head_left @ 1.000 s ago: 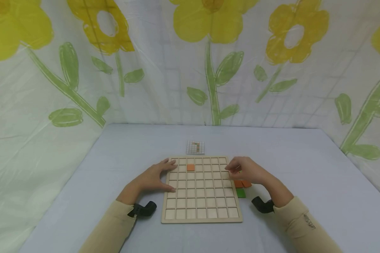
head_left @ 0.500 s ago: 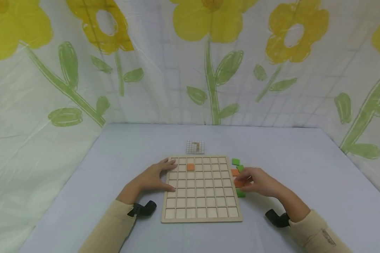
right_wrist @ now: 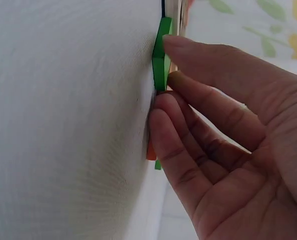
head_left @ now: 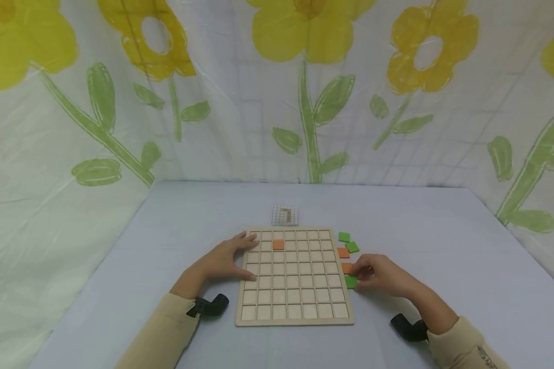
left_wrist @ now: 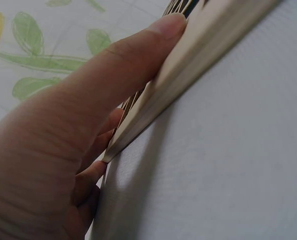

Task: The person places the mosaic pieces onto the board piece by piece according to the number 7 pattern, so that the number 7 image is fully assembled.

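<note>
In the head view my left hand (head_left: 223, 260) spreads over the left edge of a wooden grid board (head_left: 293, 322). Its thumb lies on the board's rim (left_wrist: 186, 55) in the left wrist view, and the fingertips touch the far part of that edge. My right hand (head_left: 384, 277) is at the board's right side. Its thumb touches a green square tile (right_wrist: 161, 57), with the index fingertip right at the tile's corner. The other fingers bend beside an orange tile (head_left: 347, 268), partly covered by the fingertips. Another orange tile (head_left: 278, 244) sits in a cell in the second row.
Two green tiles, a far one (head_left: 343, 237) and a nearer one (head_left: 352, 247), lie right of the board, by an orange tile (head_left: 343, 252). A small printed grid card (head_left: 284, 216) lies behind the board. A flower-printed curtain (head_left: 240, 128) hangs at the table's back.
My right hand has moved from the board's upper right edge toward me and right, to the orange and green tiles. Tiles it covered now show. The left hand stays put.
</note>
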`<state>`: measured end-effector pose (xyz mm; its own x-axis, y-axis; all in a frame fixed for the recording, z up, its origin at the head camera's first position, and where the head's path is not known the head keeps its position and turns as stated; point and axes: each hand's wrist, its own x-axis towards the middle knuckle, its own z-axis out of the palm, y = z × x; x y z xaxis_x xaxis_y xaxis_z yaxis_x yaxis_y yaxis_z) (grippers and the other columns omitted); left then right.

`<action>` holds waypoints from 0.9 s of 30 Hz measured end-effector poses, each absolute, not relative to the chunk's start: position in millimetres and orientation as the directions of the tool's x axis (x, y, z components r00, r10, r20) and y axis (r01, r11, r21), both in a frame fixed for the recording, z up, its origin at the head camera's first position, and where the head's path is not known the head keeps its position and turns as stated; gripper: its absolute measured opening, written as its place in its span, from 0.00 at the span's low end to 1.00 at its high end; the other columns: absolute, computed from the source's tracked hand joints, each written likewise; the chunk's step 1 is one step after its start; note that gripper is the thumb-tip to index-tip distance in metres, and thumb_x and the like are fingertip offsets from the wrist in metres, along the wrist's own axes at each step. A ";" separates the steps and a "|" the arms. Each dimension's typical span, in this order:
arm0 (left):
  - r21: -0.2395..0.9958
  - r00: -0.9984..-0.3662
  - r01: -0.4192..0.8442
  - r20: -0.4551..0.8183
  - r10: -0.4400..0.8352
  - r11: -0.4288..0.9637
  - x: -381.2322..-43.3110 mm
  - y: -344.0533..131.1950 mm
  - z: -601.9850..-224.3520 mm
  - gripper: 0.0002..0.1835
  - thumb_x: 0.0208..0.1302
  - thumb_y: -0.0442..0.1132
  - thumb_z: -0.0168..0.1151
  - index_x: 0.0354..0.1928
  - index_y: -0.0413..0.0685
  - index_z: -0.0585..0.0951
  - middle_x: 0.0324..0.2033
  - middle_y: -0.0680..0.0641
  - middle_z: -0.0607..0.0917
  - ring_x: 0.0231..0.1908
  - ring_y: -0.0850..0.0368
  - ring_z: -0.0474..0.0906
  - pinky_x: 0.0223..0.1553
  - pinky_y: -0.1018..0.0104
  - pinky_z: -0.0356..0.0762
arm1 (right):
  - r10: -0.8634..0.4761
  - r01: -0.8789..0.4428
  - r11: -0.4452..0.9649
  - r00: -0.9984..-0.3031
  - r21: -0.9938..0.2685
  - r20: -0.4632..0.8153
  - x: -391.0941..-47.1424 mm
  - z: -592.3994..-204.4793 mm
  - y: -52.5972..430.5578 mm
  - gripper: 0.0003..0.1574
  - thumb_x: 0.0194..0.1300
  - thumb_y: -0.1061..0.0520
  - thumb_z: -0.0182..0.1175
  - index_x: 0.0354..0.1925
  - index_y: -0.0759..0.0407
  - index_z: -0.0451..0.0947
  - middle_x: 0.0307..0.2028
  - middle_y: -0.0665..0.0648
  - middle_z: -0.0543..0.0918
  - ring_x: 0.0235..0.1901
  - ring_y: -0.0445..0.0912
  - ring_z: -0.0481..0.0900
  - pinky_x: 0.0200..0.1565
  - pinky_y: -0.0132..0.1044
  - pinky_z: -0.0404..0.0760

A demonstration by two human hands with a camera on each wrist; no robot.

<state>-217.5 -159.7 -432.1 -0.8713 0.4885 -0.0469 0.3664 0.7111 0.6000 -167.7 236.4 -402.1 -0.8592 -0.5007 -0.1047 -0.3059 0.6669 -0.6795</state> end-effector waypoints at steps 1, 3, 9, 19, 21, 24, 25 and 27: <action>0.600 -0.871 0.367 -0.046 0.488 0.711 -217.1 -159.6 -431.8 0.50 0.35 0.66 0.72 0.64 0.58 0.69 0.70 0.57 0.60 0.73 0.49 0.45 0.69 0.41 0.49 | -0.499 -0.304 0.669 -0.860 -0.678 -0.106 -167.5 -402.9 236.6 0.15 0.50 0.59 0.70 0.38 0.60 0.79 0.36 0.51 0.81 0.34 0.37 0.76 0.35 0.27 0.79; 0.599 -0.872 0.365 -0.047 0.487 0.713 -216.6 -159.2 -431.5 0.50 0.35 0.65 0.72 0.64 0.58 0.69 0.70 0.57 0.60 0.73 0.49 0.45 0.69 0.41 0.49 | -0.499 -0.314 0.673 -0.861 -0.670 -0.099 -166.9 -403.9 236.7 0.15 0.49 0.60 0.70 0.38 0.59 0.80 0.35 0.50 0.81 0.33 0.36 0.75 0.35 0.27 0.79; 0.598 -0.872 0.367 -0.045 0.487 0.713 -216.4 -159.0 -431.5 0.49 0.36 0.65 0.73 0.64 0.58 0.69 0.70 0.58 0.60 0.73 0.49 0.45 0.69 0.42 0.49 | -0.503 -0.326 0.687 -0.859 -0.649 -0.100 -165.8 -403.5 236.0 0.14 0.49 0.60 0.70 0.37 0.59 0.80 0.35 0.50 0.82 0.32 0.36 0.75 0.34 0.27 0.78; 0.591 -0.880 0.349 -0.059 0.471 0.727 -217.6 -159.2 -432.3 0.51 0.34 0.67 0.72 0.65 0.59 0.69 0.70 0.59 0.59 0.73 0.51 0.45 0.70 0.43 0.49 | -0.528 -0.348 0.692 -0.841 -0.632 -0.115 -169.5 -398.0 236.1 0.15 0.48 0.60 0.71 0.36 0.59 0.81 0.33 0.49 0.83 0.31 0.36 0.76 0.32 0.27 0.79; 0.592 -0.882 0.348 -0.056 0.468 0.727 -217.7 -159.2 -432.4 0.51 0.33 0.67 0.72 0.64 0.58 0.69 0.70 0.59 0.60 0.73 0.50 0.45 0.69 0.42 0.49 | -0.538 -0.358 0.690 -0.835 -0.628 -0.115 -170.9 -395.6 236.9 0.15 0.48 0.60 0.71 0.37 0.59 0.80 0.34 0.49 0.83 0.31 0.36 0.76 0.33 0.27 0.79; 0.595 -0.881 0.349 -0.054 0.469 0.724 -218.1 -159.4 -432.9 0.51 0.34 0.67 0.72 0.64 0.58 0.69 0.70 0.58 0.60 0.73 0.50 0.45 0.69 0.42 0.49 | -0.548 -0.366 0.686 -0.828 -0.628 -0.115 -173.2 -392.7 238.1 0.15 0.47 0.61 0.71 0.36 0.60 0.80 0.33 0.50 0.83 0.31 0.35 0.76 0.33 0.27 0.79; 0.595 -0.881 0.350 -0.054 0.471 0.723 -218.3 -159.4 -433.2 0.51 0.34 0.67 0.72 0.64 0.58 0.69 0.70 0.58 0.60 0.73 0.50 0.45 0.69 0.42 0.48 | -0.554 -0.371 0.682 -0.825 -0.630 -0.114 -174.1 -391.8 238.4 0.15 0.47 0.61 0.71 0.36 0.60 0.80 0.33 0.49 0.83 0.31 0.35 0.76 0.32 0.27 0.79; 0.598 -0.880 0.349 -0.055 0.472 0.722 -218.4 -159.4 -433.6 0.50 0.34 0.66 0.72 0.64 0.59 0.69 0.70 0.59 0.59 0.73 0.50 0.45 0.70 0.42 0.48 | -0.561 -0.378 0.674 -0.821 -0.635 -0.107 -176.0 -390.3 238.3 0.15 0.47 0.62 0.71 0.35 0.60 0.80 0.33 0.50 0.82 0.30 0.35 0.76 0.33 0.27 0.80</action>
<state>-218.4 -159.4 -433.6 -0.8800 0.4718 -0.0553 0.3493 0.7216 0.5977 -176.0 238.3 -390.3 -0.8206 -0.5614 -0.1070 -0.3782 0.6737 -0.6348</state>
